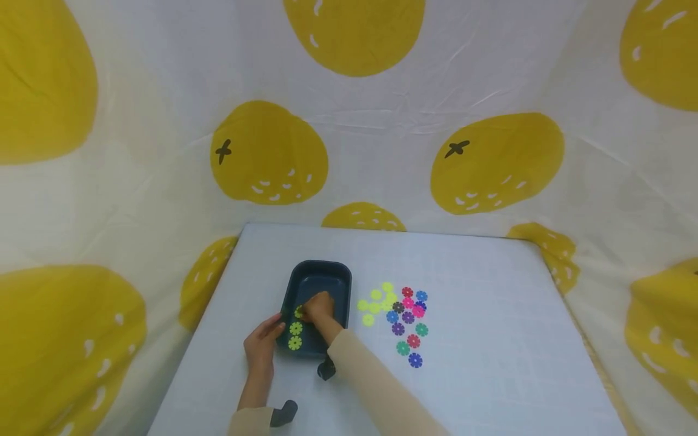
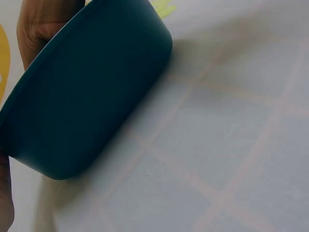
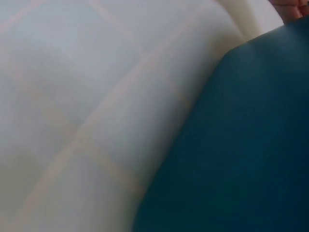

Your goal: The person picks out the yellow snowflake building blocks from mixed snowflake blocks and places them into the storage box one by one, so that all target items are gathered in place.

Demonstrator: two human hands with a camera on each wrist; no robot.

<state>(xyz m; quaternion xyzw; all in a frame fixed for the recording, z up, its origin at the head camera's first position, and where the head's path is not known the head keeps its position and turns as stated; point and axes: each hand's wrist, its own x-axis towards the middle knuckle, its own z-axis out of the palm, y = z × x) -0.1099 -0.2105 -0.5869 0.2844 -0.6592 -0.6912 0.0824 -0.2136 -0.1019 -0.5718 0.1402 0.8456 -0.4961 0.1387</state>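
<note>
A dark blue rectangular tray [image 1: 342, 275] stands on the table. At its left side my left hand [image 1: 260, 345] holds the rim, its thumb reaching over the edge. My right hand [image 1: 319, 307] is down inside the tray, fingers curled, pinching a yellow-green notched disc [image 1: 298, 312] near the left wall. Two more yellow-green notched discs [image 1: 295, 335] lie in line below it in the tray. In the left wrist view the tray's outer wall [image 2: 96, 87] fills much of the picture, with the right hand [image 2: 50, 21] partly hidden behind the rim.
Right of the tray lies a group of yellow-green notched discs [image 1: 375, 307]. Beside them are scattered several red, pink, blue, purple, green and dark discs [image 1: 408, 317]. A white cloth covers the table [image 1: 491, 339], and a curtain with yellow fruit prints [image 1: 382, 151] hangs behind.
</note>
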